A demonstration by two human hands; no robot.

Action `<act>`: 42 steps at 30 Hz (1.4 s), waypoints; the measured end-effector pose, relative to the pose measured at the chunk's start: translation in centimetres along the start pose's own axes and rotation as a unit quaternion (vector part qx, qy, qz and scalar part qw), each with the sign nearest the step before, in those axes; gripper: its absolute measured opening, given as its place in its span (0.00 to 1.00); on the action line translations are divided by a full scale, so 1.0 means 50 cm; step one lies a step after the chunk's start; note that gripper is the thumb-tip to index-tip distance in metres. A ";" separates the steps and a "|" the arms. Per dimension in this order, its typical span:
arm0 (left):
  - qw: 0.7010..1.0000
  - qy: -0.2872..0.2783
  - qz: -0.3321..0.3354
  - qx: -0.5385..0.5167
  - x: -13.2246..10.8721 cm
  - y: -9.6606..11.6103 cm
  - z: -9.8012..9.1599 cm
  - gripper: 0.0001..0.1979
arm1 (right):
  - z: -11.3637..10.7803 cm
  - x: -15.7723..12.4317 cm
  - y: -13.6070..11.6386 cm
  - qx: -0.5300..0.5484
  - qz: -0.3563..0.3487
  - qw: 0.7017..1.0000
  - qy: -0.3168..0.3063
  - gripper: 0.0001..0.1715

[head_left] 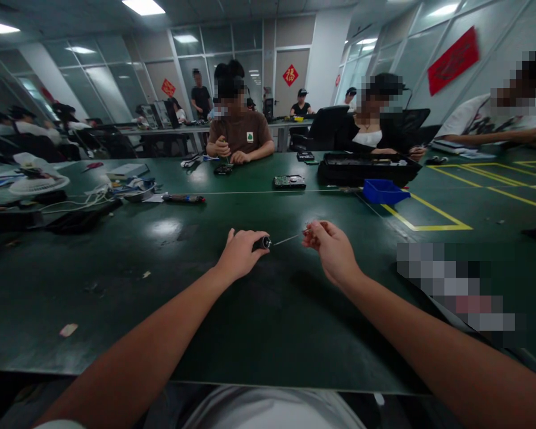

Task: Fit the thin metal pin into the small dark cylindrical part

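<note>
My left hand point(240, 255) is closed around a small black cylindrical part point(262, 242), whose round end with bright metal on it faces right. Most of that part is hidden by the fingers. In my right hand point(333, 247), the fingers are pinched on a thin screwdriver point(286, 239). Its slim metal shaft points left, with the tip close to the end of the black part; whether they touch I cannot tell. The screwdriver's handle is mostly covered by my fingers. Both hands are above the green tabletop point(268, 333).
Ahead lie a hard drive point(289, 182), a blue bin point(384, 191) and a long black housing point(368, 170). To the left are a pen-like tool point(184, 198), white cables point(93, 196) and a white fan point(40, 183). A person point(241, 134) works across the table, others to the right.
</note>
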State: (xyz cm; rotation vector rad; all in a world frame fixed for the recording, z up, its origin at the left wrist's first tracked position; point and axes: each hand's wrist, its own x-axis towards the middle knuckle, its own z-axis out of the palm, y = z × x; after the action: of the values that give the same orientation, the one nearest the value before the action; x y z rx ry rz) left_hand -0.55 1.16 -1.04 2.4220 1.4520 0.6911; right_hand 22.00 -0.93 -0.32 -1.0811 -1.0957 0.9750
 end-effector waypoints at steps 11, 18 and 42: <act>1.000 -0.024 -0.001 0.004 -0.002 0.006 0.010 0.17 | -0.001 -0.014 -0.012 -0.173 -0.107 0.979 -0.030 0.15; 0.999 0.002 -0.002 -0.044 0.000 0.011 0.009 0.15 | -0.004 -0.017 -0.014 -0.186 -0.120 0.975 -0.026 0.14; 0.988 -0.145 0.034 0.036 0.031 0.099 0.008 0.17 | -0.016 -0.011 -0.034 -0.193 -0.186 0.962 0.045 0.14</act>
State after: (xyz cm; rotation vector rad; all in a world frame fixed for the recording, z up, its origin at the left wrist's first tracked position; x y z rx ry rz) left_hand 4.05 0.14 1.15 2.5082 1.3040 0.2862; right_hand 22.79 -1.96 1.17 -1.1602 -1.3885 0.4171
